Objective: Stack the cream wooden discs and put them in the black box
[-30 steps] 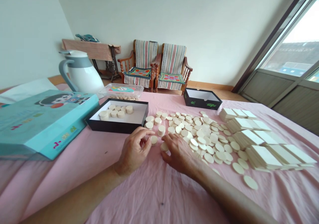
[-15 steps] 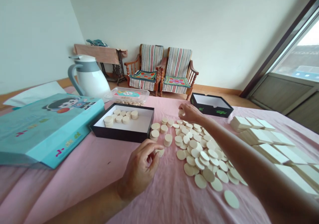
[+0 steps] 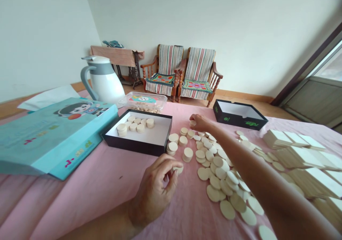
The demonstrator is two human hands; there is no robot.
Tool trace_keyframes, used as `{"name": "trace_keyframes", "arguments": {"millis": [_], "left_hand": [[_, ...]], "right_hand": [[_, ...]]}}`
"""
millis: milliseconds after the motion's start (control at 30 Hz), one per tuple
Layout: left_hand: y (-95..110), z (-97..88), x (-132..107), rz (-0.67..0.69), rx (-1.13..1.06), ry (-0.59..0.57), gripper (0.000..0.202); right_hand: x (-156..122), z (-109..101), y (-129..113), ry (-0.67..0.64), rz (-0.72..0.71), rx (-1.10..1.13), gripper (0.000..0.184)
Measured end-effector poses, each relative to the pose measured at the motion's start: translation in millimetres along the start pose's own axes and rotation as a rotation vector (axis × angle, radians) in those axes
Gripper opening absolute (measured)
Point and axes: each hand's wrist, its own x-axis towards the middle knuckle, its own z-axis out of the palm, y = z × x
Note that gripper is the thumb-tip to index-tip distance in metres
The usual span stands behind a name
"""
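Observation:
My left hand point(image 3: 157, 186) is closed, thumb and forefinger pinching a round wooden disc point(image 3: 178, 169) low over the cloth. Farther off, my right hand point(image 3: 200, 122) grips a small stack of wooden discs point(image 3: 192, 123) at the back of a loose heap of discs point(image 3: 220, 165). Between the hands stand several short disc stacks point(image 3: 187, 154). Left of them is a black box with a white inside point(image 3: 157, 135), holding more disc stacks point(image 3: 133, 126) in rows. My right forearm hides part of the heap.
A blue printed box point(image 3: 64, 136) and a white jug point(image 3: 105, 85) stand at left, near a clear plastic tub point(image 3: 145, 102). Another black box point(image 3: 239, 115) sits at the back right. Stacked wooden rectangles point(image 3: 301, 154) line the right side of the pink cloth point(image 3: 107, 204).
The view has turned a little to the right, so everything sits further left or right in it. Both hands keep their grips, and the right hand is slightly nearer the small stacks.

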Motion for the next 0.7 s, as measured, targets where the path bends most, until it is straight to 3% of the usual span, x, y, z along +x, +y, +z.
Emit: {"name": "trace_keyframes", "arguments": {"millis": [133,367,567,700], "left_hand": [[1,-1.0,2,0.002,-0.001,0.016,0.019],[-1,-0.1,3,0.027,-0.012,0.001,0.018],[13,2.7,-5,0.12,0.047,-0.083,0.021],[32,-12.1,-14,0.212,0.161,-0.221,0.028]], "right_hand": [[-12,-11,3,0.019,-0.014,0.041,0.047],[-62,-38,37,0.005,0.052,0.068,0.023],[-90,-32,54,-0.029,0.046,0.126,0.029],[-94,-27,53,-0.011,0.027,0.161,0.026]]}}
